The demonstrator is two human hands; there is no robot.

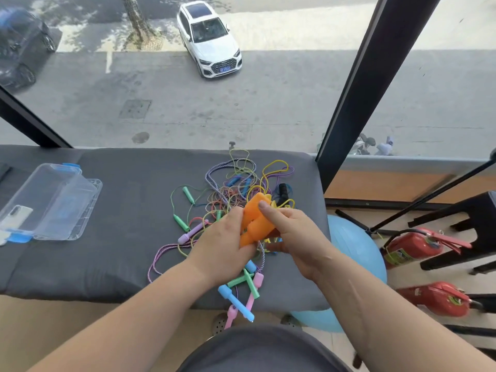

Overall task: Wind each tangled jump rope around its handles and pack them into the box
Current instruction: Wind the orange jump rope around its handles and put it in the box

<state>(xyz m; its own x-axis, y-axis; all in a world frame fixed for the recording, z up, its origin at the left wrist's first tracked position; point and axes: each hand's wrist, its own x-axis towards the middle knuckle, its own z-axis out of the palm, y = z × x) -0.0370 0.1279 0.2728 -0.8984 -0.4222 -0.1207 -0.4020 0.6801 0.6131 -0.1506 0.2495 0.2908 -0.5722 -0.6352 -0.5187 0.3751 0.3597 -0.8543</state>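
While both hands meet above the grey padded surface (120, 237), the left hand (225, 237) closes its grip round the lower end of a pair of orange handles (255, 213), fingers curled beneath them. The right hand (292, 232) grips the same pair from the opposite side, its thumb lying along the upper handle. A yellow rope (285, 203) loops out just beyond the grip, at the far tips of the handles. Directly below and beyond the grip lies the tangle of jump ropes (236, 183), with green handles (188, 196) and a purple handle (192, 232) to its left. Nearer the person than the grip, a blue handle (236, 302) and pink handles (254, 287) reach the surface edge. The clear box (51, 200) with blue latches sits open well to the left of the grip, apart from the ropes. A blue ball (354, 242) rests right of the grip, below the surface.
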